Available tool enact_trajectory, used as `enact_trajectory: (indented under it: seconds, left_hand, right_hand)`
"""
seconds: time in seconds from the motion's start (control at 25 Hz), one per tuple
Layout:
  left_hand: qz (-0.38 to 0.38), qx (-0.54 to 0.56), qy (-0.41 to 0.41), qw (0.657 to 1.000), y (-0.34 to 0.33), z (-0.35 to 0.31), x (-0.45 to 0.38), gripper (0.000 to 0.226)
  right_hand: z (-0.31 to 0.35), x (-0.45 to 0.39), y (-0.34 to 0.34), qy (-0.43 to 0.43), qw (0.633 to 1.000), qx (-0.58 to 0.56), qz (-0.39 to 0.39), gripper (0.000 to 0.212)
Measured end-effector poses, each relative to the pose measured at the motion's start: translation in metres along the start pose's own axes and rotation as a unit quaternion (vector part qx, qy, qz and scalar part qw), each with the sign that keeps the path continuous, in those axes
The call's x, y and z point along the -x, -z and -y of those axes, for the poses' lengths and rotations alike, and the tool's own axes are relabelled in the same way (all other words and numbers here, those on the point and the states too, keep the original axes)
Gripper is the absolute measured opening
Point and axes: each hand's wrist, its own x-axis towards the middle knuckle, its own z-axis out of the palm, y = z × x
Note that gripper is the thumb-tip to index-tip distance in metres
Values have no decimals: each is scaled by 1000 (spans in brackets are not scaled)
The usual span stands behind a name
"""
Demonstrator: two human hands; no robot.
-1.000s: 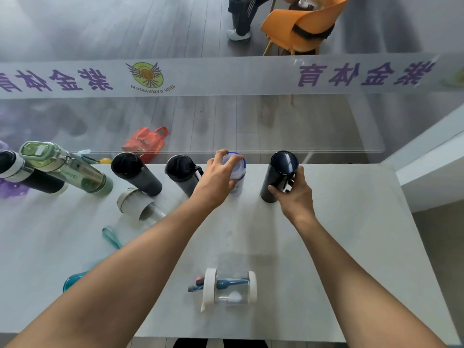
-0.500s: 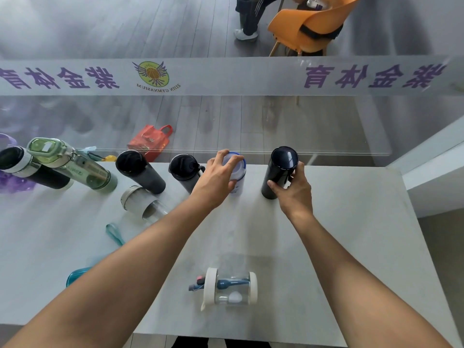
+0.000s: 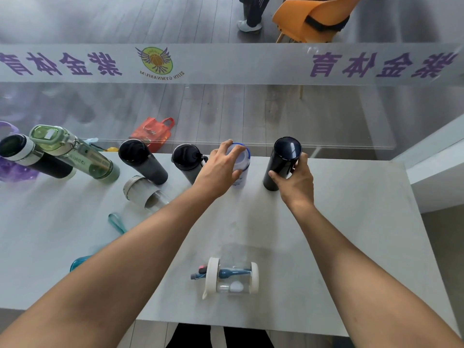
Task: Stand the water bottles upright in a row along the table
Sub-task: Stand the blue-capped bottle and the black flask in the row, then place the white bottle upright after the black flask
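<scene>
Nearest on the grey counter (image 3: 351, 222) a clear bottle with white ends (image 3: 232, 277) lies on its side, a blue piece showing inside it, and to its left a teal bottle (image 3: 80, 262) is mostly hidden under the left forearm, with a teal strap (image 3: 116, 223) on the counter just beyond it. Farther in, a short clear bottle with a grey sleeve (image 3: 144, 192) lies tipped over. Along the far edge the bottles stand in a row: the left hand (image 3: 218, 169) has its fingers (image 3: 231, 149) curled over the top of a white bottle with a blue rim (image 3: 242, 163), grasping it from above, while the right hand (image 3: 295, 178) wraps its fingers round the lower body of a dark navy bottle (image 3: 282, 162), which stands upright, apart from the white one. To the left of the hands stand a black-lidded grey bottle (image 3: 188, 162), a black bottle (image 3: 143, 162), a green-lidded clear bottle (image 3: 72, 151) and a black bottle with a white band (image 3: 30, 156). Beyond the counter a glass partition (image 3: 226, 64) carries a banner strip with purple characters, and past it sit a red bag (image 3: 153, 133) on the floor and an orange chair (image 3: 311, 18)
</scene>
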Motion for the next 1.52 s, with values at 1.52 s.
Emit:
enact_trajectory:
  seconds: [1.52]
  left_hand:
    - [130, 231, -17, 964, -53, 14, 219, 78]
  right_hand:
    - [-46, 269, -7, -26, 989, 4, 148, 89]
